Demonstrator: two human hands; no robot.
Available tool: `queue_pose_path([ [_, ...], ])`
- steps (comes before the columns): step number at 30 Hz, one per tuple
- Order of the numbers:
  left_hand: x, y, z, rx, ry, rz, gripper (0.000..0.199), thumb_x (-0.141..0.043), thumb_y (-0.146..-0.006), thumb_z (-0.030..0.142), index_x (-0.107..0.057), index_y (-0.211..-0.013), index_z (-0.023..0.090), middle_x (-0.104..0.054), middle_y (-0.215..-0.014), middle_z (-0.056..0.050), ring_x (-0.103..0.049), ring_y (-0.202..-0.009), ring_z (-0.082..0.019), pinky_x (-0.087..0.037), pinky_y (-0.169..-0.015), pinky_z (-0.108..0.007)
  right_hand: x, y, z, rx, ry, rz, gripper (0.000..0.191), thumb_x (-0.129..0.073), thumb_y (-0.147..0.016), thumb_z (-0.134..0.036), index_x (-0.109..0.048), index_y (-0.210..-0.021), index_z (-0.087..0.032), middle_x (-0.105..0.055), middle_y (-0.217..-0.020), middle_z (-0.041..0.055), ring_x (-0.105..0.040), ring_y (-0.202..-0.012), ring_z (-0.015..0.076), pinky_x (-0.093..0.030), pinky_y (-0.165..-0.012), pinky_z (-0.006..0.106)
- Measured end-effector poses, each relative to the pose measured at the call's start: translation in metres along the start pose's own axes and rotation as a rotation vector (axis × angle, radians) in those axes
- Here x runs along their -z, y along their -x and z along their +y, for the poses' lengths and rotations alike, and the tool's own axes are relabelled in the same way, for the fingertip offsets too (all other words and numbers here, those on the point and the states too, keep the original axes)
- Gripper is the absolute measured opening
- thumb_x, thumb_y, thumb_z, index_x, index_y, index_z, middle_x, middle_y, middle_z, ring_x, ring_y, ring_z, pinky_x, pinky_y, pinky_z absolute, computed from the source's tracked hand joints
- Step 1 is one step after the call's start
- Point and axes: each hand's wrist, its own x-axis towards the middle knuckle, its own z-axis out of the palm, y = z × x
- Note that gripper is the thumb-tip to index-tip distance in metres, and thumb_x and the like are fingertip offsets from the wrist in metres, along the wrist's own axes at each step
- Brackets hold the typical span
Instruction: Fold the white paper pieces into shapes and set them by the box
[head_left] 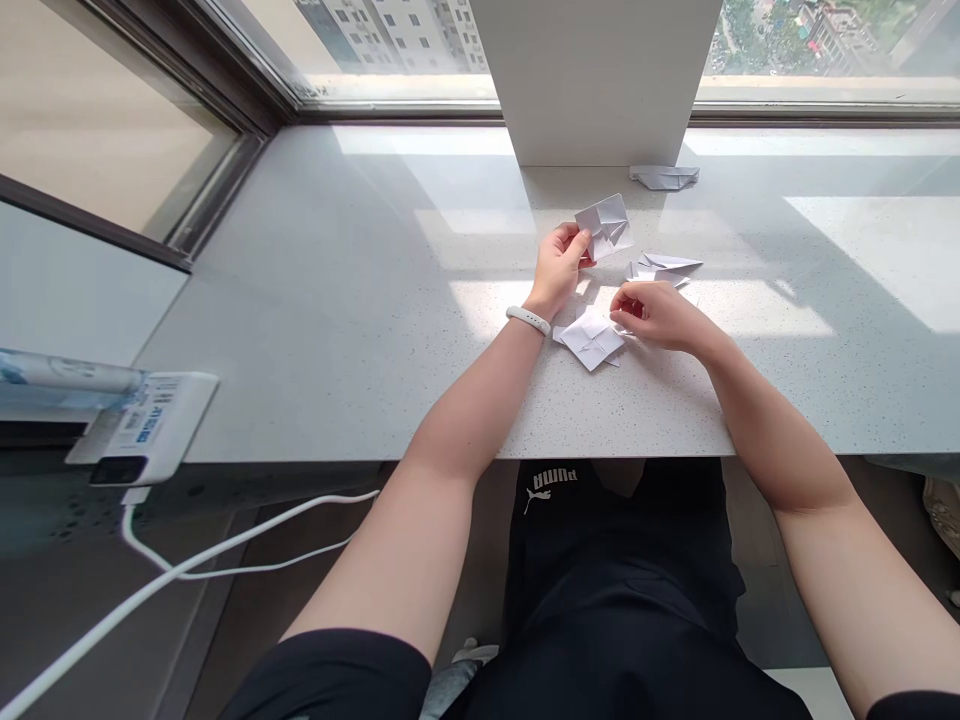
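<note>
L hand [559,268] holds folded paper [604,226]; R hand [656,316] contents hidden.

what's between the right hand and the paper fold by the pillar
The head view shows a folded white paper on the counter between the right hand and the paper fold.

High-rise room (window [825,40] over city)

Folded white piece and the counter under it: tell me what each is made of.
The folded piece in the left hand looks like thin, matte white paper, given its sharp creases. The counter looks like polished engineered stone, speckled with dark flecks and softly sheened; the exact stone can't be told.
</note>
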Motion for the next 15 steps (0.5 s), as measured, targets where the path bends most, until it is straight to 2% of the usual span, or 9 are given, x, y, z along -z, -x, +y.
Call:
queue_pose_path([
  [3, -0.001, -0.001, 0.000, -0.003, 0.000, 0.004, 0.031, -0.083, -0.118, 0.061, -0.081, -0.120, 0.030, -0.086, -0.126, -0.012, -0.082, -0.119, -0.028, -0.074, -0.104, -0.049, 0.021, 0.005, 0.008, -0.049, -0.016, 0.124, 0.004, -0.080, -0.110, -0.030, -0.083, -0.109, -0.028, -0.081, -0.105, 0.0085, -0.073, -0.097, 0.0294, -0.061, -0.096, 0.052],
  [6, -0.001, -0.001, 0.000, -0.013, -0.021, -0.008, 0.035, -0.084, -0.117, 0.065, -0.081, -0.119, 0.030, -0.085, -0.127, -0.012, -0.081, -0.119, -0.029, -0.074, -0.103, -0.050, 0.034, 0.008, 0.022, -0.105, 0.009, 0.180, 0.006, -0.087, -0.106, -0.028, -0.086, -0.111, -0.028, -0.081, -0.109, 0.0101, -0.074, -0.103, 0.0317, -0.063, -0.101, 0.055],
  [10, 0.000, -0.001, 0.001, -0.022, -0.044, -0.013, 0.039, -0.084, -0.116, 0.069, -0.081, -0.121, 0.031, -0.084, -0.124, -0.012, -0.080, -0.117, -0.029, -0.073, -0.103, -0.050, 0.036, 0.008, 0.038, -0.152, 0.036, 0.150, 0.007, -0.090, -0.100, -0.025, -0.084, -0.104, -0.025, -0.082, -0.108, 0.0096, -0.074, -0.102, 0.0303, -0.062, -0.097, 0.052],
  [15, -0.002, -0.001, 0.000, -0.023, -0.028, -0.012, 0.041, -0.083, -0.116, 0.070, -0.080, -0.119, 0.029, -0.083, -0.120, -0.012, -0.080, -0.116, -0.028, -0.074, -0.102, -0.047, 0.033, 0.008, 0.044, -0.190, 0.066, 0.106, 0.025, -0.101, -0.089, -0.030, -0.086, -0.109, -0.026, -0.083, -0.108, 0.0083, -0.075, -0.101, 0.0309, -0.060, -0.094, 0.048],
])
